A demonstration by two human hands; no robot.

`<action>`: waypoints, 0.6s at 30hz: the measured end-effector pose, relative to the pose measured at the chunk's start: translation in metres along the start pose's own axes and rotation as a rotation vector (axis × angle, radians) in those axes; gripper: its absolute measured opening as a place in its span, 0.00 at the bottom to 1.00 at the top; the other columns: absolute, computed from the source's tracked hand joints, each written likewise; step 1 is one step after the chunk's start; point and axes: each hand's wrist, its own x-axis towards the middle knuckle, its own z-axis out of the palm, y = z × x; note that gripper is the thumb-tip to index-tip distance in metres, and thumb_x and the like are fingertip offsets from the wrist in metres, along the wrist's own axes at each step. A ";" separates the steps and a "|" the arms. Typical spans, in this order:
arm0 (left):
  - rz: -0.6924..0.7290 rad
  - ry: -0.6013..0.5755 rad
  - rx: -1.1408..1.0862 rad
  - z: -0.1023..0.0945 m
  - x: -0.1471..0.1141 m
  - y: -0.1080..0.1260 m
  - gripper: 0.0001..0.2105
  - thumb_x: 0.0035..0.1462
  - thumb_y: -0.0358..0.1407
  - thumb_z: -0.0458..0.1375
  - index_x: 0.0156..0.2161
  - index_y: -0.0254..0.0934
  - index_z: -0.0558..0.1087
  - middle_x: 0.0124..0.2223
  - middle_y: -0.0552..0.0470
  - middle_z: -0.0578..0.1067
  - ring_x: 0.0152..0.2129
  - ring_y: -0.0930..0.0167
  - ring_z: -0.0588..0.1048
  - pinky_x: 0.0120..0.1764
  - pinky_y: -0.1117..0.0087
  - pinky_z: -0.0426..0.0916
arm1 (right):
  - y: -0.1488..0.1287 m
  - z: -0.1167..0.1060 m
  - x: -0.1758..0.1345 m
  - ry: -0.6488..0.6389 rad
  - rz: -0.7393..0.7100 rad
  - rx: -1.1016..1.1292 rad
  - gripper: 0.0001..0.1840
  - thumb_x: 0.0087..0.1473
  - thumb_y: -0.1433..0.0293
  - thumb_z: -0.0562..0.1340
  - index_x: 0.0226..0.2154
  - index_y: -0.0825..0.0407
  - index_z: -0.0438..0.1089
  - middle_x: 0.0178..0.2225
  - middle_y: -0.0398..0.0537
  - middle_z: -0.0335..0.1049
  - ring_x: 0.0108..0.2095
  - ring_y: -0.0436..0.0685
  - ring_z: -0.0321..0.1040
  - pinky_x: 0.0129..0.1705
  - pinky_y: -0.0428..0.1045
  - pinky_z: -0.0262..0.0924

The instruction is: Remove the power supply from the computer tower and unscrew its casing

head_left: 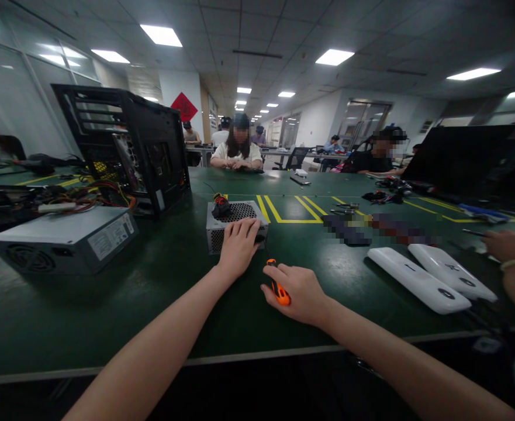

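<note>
A small grey power supply unit (215, 240) with a perforated casing sits on the green table in front of me. My left hand (238, 248) lies over its right front part, fingers across the top and thumb down by the front corner, gripping it. A dark bundle of cables (221, 206) rests on its top. Just right of the unit, my right hand (303, 290) is closed around the orange and black handle of a screwdriver (280, 293). The handle slants up and left; the thin shaft and its tip are hard to make out.
On the left stand a larger power supply (59, 228) and an open black computer case (152, 152). Two white devices (417, 280) lie on the right, near another person's hand (505, 244). A person (239, 149) sits across the table (161, 316).
</note>
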 end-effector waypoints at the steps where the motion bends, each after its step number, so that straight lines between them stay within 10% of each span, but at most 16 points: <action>1: -0.011 0.000 0.009 0.001 0.000 0.000 0.24 0.52 0.32 0.53 0.55 0.37 0.57 0.54 0.44 0.63 0.51 0.62 0.58 0.52 0.59 0.48 | -0.001 -0.001 0.000 -0.021 -0.001 0.029 0.12 0.51 0.63 0.55 0.36 0.53 0.64 0.27 0.44 0.63 0.25 0.49 0.59 0.29 0.45 0.51; 18: 0.024 -0.005 0.006 -0.002 0.002 -0.001 0.21 0.53 0.32 0.53 0.53 0.39 0.61 0.52 0.44 0.65 0.49 0.61 0.59 0.48 0.58 0.50 | 0.003 -0.002 -0.004 0.020 -0.003 0.030 0.08 0.45 0.68 0.54 0.28 0.54 0.65 0.29 0.47 0.58 0.29 0.53 0.54 0.33 0.49 0.50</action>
